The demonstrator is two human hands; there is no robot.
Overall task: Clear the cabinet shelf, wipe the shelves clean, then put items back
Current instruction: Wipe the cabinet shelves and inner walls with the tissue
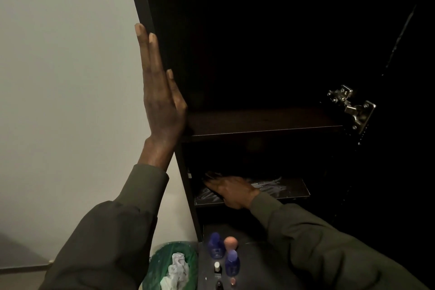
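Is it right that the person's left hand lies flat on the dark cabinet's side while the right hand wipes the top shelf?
Not quite. In the head view the right hand is on the lower, streaky wet shelf, not the top one. The left hand does lie flat against the dark cabinet's side panel.

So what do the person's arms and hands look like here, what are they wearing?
Both arms are covered by long, loose, dark olive-green fabric sleeves, left sleeve and right sleeve, creased and ending in plain cuffs at the wrists. The left hand and right hand are bare: no gloves. No rings, watch or markings are visible in this dim light.
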